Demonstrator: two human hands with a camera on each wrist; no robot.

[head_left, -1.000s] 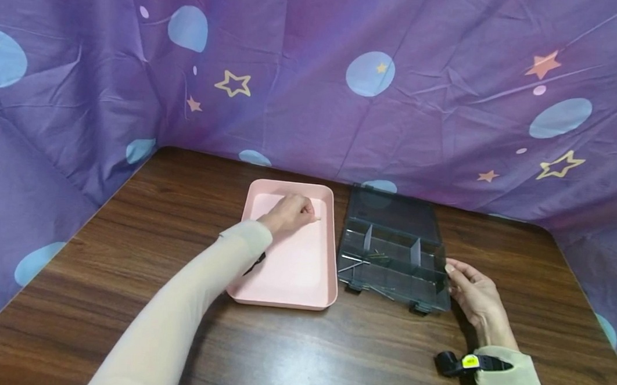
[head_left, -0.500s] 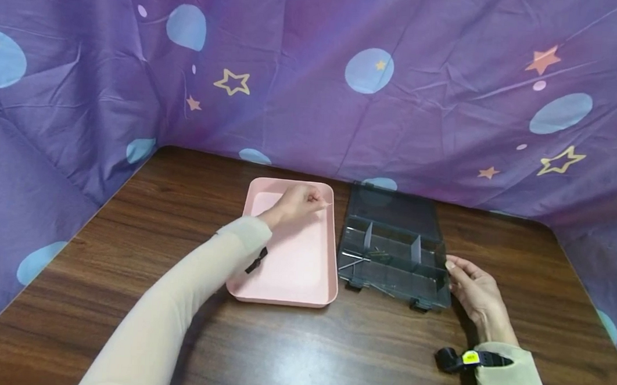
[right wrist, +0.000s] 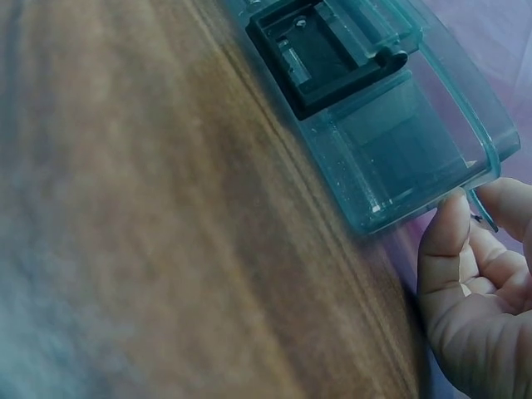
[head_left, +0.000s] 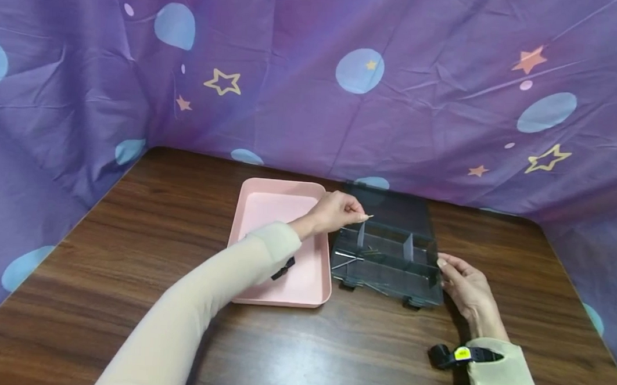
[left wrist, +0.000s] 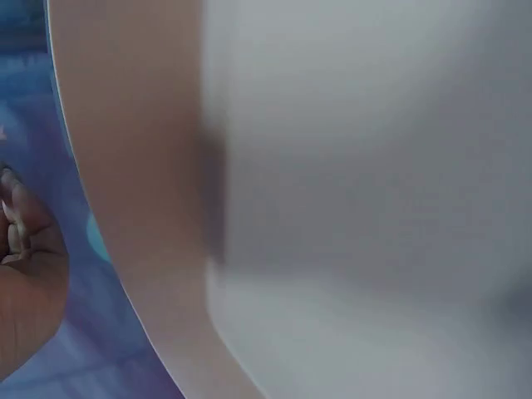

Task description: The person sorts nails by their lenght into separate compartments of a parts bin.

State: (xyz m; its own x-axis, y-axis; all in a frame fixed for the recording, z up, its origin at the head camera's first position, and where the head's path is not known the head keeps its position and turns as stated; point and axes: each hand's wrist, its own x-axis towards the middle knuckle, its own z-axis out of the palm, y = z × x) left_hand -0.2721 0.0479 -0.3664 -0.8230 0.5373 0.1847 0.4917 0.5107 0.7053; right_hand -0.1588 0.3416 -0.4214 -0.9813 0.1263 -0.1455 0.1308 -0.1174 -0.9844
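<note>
My left hand (head_left: 333, 211) pinches a small, thin, pale piece (head_left: 370, 216) between thumb and forefinger, too small to name. It hangs above the back left part of a dark see-through compartment box (head_left: 387, 284) whose lid (head_left: 399, 212) is folded back. My right hand (head_left: 468, 291) holds the box's right end; in the right wrist view the thumb (right wrist: 449, 224) lies against the end wall, a finger near the corner. Inside the box are small brassy pieces (head_left: 371, 250) and long thin silvery rods (head_left: 348, 260). In the left wrist view my left hand (left wrist: 29, 283) shows only partly.
A pink tray (head_left: 236, 220) lies left of the box, under my left forearm. Two black latches (head_left: 414, 303) stick out at the box's front. The wooden table (head_left: 100, 263) ends against a purple patterned cloth (head_left: 286, 110).
My left hand has moved right, from over the pink tray to over the box, with the small pale piece in its fingers. The right hand stays at the box's right end.
</note>
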